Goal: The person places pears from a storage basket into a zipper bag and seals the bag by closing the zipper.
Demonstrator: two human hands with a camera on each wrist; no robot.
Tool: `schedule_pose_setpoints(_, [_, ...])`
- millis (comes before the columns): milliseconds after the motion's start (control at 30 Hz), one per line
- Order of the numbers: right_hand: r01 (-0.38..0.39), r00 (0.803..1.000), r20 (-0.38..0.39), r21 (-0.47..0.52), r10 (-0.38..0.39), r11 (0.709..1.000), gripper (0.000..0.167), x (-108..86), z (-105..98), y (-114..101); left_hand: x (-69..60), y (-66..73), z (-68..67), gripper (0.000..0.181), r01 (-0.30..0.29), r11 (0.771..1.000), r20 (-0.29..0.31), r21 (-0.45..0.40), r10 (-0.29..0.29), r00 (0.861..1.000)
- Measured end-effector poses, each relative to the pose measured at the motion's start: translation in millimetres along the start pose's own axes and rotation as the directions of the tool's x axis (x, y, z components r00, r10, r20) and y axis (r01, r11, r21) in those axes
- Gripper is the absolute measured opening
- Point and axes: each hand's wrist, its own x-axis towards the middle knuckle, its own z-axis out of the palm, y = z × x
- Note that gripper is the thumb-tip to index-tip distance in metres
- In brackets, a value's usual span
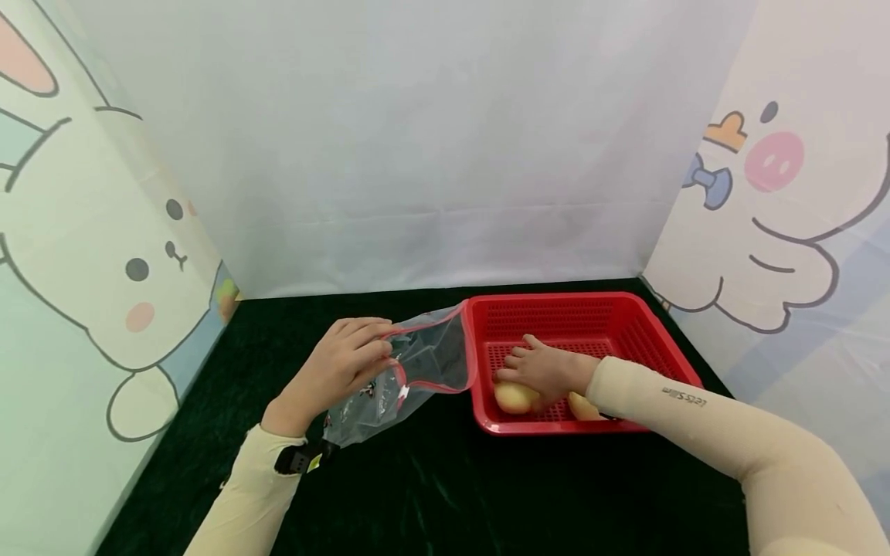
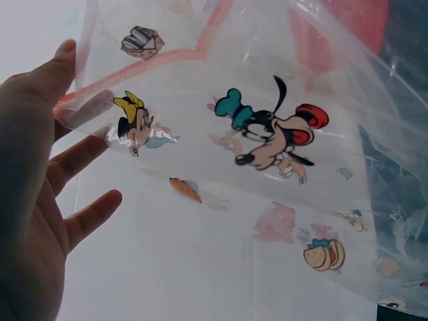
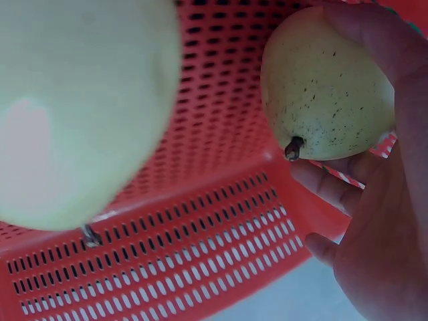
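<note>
Left hand: mine, pinching the edge of one clear zip bag. Bag: pink-red trim, mouth gaping toward the basket, white slider sitting on the trim, printed cartoon figures showing across the film; its far edge is overlapping the basket's left rim in the head view, though whether it is touching I cannot tell.

Right hand: mine, reaching down inside one red slotted basket and gripping a speckled pear, thumb lying over the top and fingers curling behind. This pear is sitting at the basket's near left, its dark stem pointing away from my palm.

Second pear: pale yellow, lying in the same basket beneath my wrist.

Ground: dark green cloth, supporting the basket.

Surround: white backdrop hanging behind; cartoon-printed panels standing at both sides.
</note>
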Motion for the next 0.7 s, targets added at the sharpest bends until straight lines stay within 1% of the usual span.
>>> schedule_pose_setpoints(100, [-0.003, 0.998, -0.058, 0.065, 0.007, 0.998, 0.072, -3.0, -6.9, 1.9, 0.1, 0.2, -0.2, 0.041, -0.001, 1.0, -0.001, 0.0, 0.001, 1.0])
schedule_pose_setpoints(200, [-0.001, 0.992, -0.123, 0.12, 0.016, 0.993, 0.074, -6.8, -16.6, 4.9, 0.6, 0.2, -0.8, 0.041, 0.0, 1.0, -0.001, 0.003, 0.0, 1.0])
schedule_pose_setpoints(300, [-0.008, 0.984, -0.174, 0.14, 0.032, 0.99, 0.075, -10.2, -27.0, 7.5, 0.2, -0.6, -1.3, 0.041, 0.0, 1.0, -0.004, 0.005, 0.0, 1.0])
schedule_pose_setpoints(500, [-0.03, 0.968, -0.242, 0.151, 0.066, 0.988, 0.075, -16.9, -41.8, 12.2, -0.9, -2.4, -1.4, 0.041, -0.004, 1.0, -0.012, 0.006, 0.004, 1.0])
schedule_pose_setpoints(633, [-0.036, 0.951, -0.3, 0.156, 0.082, 0.987, 0.072, -21.7, -49.6, 14.5, -2.4, -3.4, -0.9, 0.041, 0.0, 1.0, -0.01, 0.004, 0.0, 1.0])
schedule_pose_setpoints(700, [-0.032, 0.94, -0.329, 0.18, 0.091, 0.983, 0.071, -23.9, -54.2, 15.4, -3.1, -3.7, -0.8, 0.042, 0.002, 1.0, -0.009, 0.004, -0.002, 1.0])
